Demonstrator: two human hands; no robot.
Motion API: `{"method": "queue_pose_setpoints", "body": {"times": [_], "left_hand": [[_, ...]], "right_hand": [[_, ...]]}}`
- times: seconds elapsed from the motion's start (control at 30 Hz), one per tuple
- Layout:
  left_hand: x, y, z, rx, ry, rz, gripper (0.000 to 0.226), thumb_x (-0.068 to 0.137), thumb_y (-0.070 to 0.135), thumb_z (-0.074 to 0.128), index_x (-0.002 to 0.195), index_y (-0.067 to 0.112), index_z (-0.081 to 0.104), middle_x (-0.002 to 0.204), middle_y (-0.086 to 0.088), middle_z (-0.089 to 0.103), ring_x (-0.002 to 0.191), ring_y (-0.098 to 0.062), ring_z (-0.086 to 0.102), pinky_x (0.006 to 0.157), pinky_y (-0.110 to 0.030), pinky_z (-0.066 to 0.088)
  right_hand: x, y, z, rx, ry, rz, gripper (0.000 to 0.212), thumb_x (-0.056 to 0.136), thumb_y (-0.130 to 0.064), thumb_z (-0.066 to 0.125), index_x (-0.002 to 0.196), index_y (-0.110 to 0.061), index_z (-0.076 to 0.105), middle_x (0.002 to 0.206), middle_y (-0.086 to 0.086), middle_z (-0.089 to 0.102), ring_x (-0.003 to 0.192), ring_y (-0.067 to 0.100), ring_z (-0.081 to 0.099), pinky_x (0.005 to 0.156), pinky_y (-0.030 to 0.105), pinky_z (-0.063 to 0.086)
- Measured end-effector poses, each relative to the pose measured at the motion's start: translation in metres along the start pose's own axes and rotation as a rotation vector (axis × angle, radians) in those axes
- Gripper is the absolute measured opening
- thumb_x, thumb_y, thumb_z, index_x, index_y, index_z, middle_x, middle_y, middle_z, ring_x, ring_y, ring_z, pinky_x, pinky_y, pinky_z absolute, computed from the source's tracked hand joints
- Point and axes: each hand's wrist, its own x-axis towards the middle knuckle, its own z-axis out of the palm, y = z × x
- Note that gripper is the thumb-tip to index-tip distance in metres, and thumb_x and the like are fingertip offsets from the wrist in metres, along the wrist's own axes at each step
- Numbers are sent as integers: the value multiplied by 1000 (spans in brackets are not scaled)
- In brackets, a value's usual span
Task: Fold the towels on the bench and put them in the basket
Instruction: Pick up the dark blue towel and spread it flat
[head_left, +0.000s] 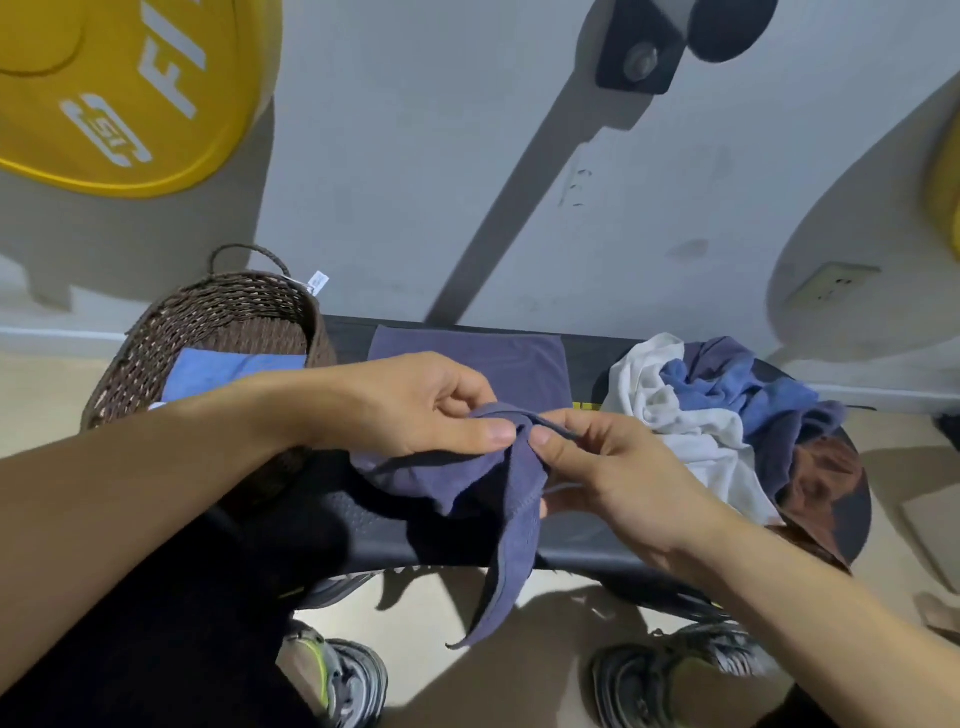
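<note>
So right now both hands are working on a purple-blue towel (498, 483) just above the front of the tabletop (587, 525). The left hand (415, 405) is pinching the top edge between thumb and curled fingers, and the right hand (608, 467) is pinching the hem right next to it, thumb on top, other fingers tucked under the cloth. The two hands are nearly touching, so I'm guessing the person is hunting along the edge for a corner before spreading it out. The rest of the towel is sagging in loose folds, with one long tail hanging down past the tabletop edge toward the floor.

Handling-wise this thing is looking thin, light and totally floppy, with no stiffness at all, so it's going to droop wherever it isn't supported. Doesn't look slippery or fragile. Best bet is grabbing it by the stitched hem at two corners and letting gravity straighten it, then laying it flat to fold.

A same-coloured towel (467, 358) is already lying flat at the back of the tabletop, and a light blue folded one (228, 374) is sitting inside the wicker basket (171, 332) on the left. On the right there's a jumbled pile of towels (717, 410) waiting, white, blue, purple and brown, so I'd say the job is nowhere near done.
</note>
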Motion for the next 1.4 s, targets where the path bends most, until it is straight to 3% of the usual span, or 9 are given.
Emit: {"method": "queue_pose_setpoints", "body": {"times": [0.17,0.3,0.47,0.53,0.63,0.8,1.0,1.23,1.4], "left_hand": [[8,11,17,-205,141,98,42,83,40,73,103,5,61,91,-15,74,90,-27,70,95,-43,52],[8,17,14,-234,126,120,32,85,38,68,96,9,64,82,-35,63,78,-29,55,76,-51,42],[10,13,16,-223,118,147,38,90,39,60,107,4,63,114,-33,63,111,-33,63,108,-52,41],[10,12,17,-214,152,179,29,90,40,59,96,12,67,101,-22,71,94,-18,64,95,-38,49],[8,11,13,-220,272,203,30,89,43,59,88,15,68,90,-20,71,82,-21,57,79,-56,47],[6,13,2,-326,503,250,27,86,41,65,80,15,69,76,-13,62,74,-22,51,66,-35,41],[5,7,-24,-295,656,162,22,98,21,55,89,5,66,88,-17,61,84,-24,50,79,-37,38],[-3,-19,-62,30,474,-17,17,96,23,58,91,7,65,72,-11,61,67,-15,51,66,-29,40],[-1,-39,-78,58,428,-95,18,96,22,58,91,6,65,61,3,63,59,-10,52,62,-28,41]], "right_hand": [[4,-6,1,107,137,-38,43,83,-32,72,104,4,63,73,26,62,56,26,60,53,31,51],[4,-13,3,142,172,-92,42,82,-41,75,97,-2,66,86,31,55,80,31,52,73,46,47],[0,-17,7,48,174,-164,55,85,-50,69,79,5,59,78,22,49,73,25,41,67,40,36],[-1,-19,10,30,169,-190,65,87,-53,65,83,11,57,71,33,48,73,25,42,67,41,35],[-1,-23,11,-8,22,-216,66,90,-55,60,76,9,51,62,23,46,62,21,44,60,35,39],[-8,-16,12,-349,-263,-126,22,89,-22,72,85,-3,64,72,9,63,71,12,55,64,40,47],[-11,-9,5,-691,-479,101,11,95,-15,61,86,-9,63,77,9,65,71,14,55,72,42,50],[-15,-48,-21,-1022,-456,243,17,86,-5,59,70,-3,52,62,4,46,57,13,40,58,32,36],[-15,-93,-58,-698,-187,273,16,93,0,55,79,7,56,67,8,53,61,15,51,56,24,43]]}}
